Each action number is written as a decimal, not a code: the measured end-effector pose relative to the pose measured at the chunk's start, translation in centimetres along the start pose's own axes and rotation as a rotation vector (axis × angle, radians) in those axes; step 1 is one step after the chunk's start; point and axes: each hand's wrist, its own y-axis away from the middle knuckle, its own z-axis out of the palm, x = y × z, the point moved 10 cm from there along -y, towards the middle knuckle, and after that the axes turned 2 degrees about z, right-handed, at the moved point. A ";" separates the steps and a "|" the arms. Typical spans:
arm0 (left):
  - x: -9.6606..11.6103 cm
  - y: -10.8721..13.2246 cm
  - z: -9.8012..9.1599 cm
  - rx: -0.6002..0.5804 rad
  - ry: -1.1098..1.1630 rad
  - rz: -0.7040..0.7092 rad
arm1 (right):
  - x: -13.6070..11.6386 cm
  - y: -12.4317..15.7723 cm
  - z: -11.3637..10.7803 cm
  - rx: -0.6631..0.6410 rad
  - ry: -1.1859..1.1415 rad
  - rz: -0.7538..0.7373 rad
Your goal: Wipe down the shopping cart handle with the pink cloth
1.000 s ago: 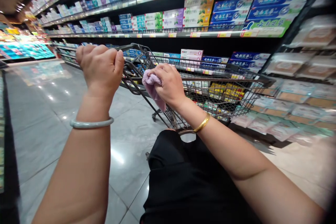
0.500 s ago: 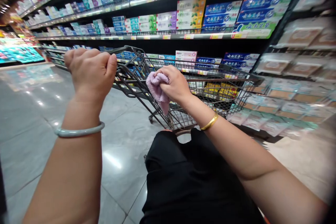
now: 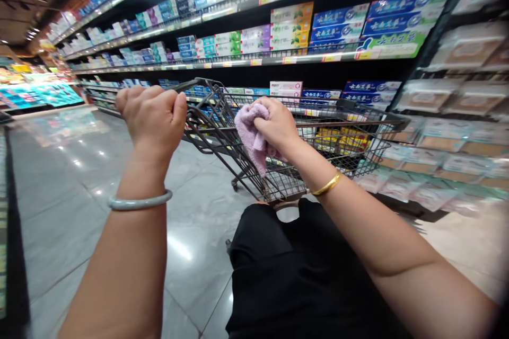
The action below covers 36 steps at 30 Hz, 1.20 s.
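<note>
A dark metal shopping cart (image 3: 342,126) stands at an angle before me, its wire basket reaching toward the right. My left hand (image 3: 153,116) is closed in a fist at the cart's handle end, wrapped round the handle, which the fingers mostly hide. In my right hand (image 3: 278,124) is a crumpled light purple cloth (image 3: 251,130), pinched between thumb and fingers against the near top rail of the basket. One corner of the cloth hangs down over the wire side.
Long shelves of boxed goods (image 3: 292,26) run behind the cart. Hanging packs (image 3: 457,95) line the right side. Shiny grey floor tiles (image 3: 59,190) lie at left, with a dark shelf edge (image 3: 16,254) at far left. My black-clad legs (image 3: 294,265) are close below the cart.
The view has turned slightly left, so cart, shelves and hands sit further right. The left hand keeps its grip; the cloth's folds at the rail have shifted a little.
</note>
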 end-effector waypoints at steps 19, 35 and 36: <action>0.0 0.3 -0.3 0.107 0.001 -0.042 | -7.8 -6.1 7.4 -0.283 -0.644 -0.073; 0.5 0.3 -0.2 0.089 0.024 -0.039 | -6.5 -6.0 8.4 -0.559 -0.348 0.033; 0.4 0.3 -0.2 0.092 0.020 -0.043 | -7.1 -6.4 7.9 -0.506 -0.397 -0.001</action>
